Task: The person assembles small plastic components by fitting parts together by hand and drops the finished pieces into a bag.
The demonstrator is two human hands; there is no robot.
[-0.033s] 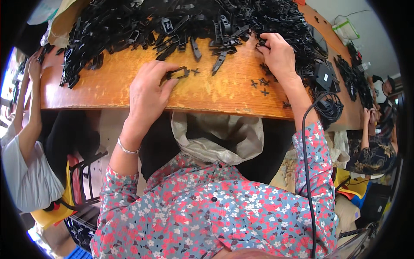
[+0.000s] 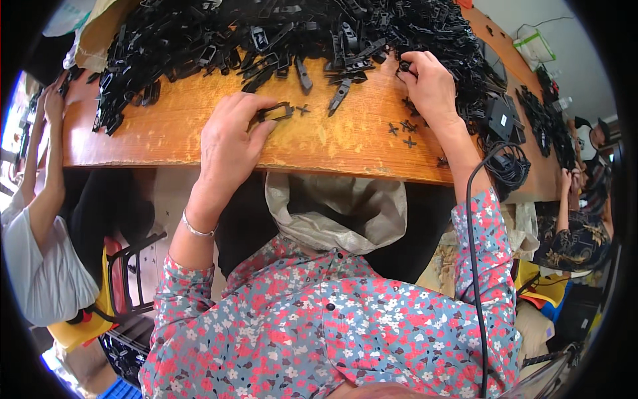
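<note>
My left hand (image 2: 229, 130) is closed on a black open-framed plastic part (image 2: 286, 111), held between thumb and fingers just above the wooden table. A small black cross-shaped piece (image 2: 302, 110) lies right beside that part's end. At the right edge of the bare wood, my right hand (image 2: 430, 86) pinches a small dark piece (image 2: 404, 66) near the heap; fingers partly hide it, and its kind is unclear. Several more black crosses (image 2: 409, 126) lie below this hand. Between the hands, a long black clip-like part (image 2: 339, 97) lies loose in front of the heap.
A large heap of black plastic parts (image 2: 193, 40) covers the far side of the table (image 2: 166, 143). An open white woven sack (image 2: 392, 219) hangs at the near edge. Right of my arm are a black box (image 2: 500, 118) and coiled cable (image 2: 508, 163). Other people work at both sides.
</note>
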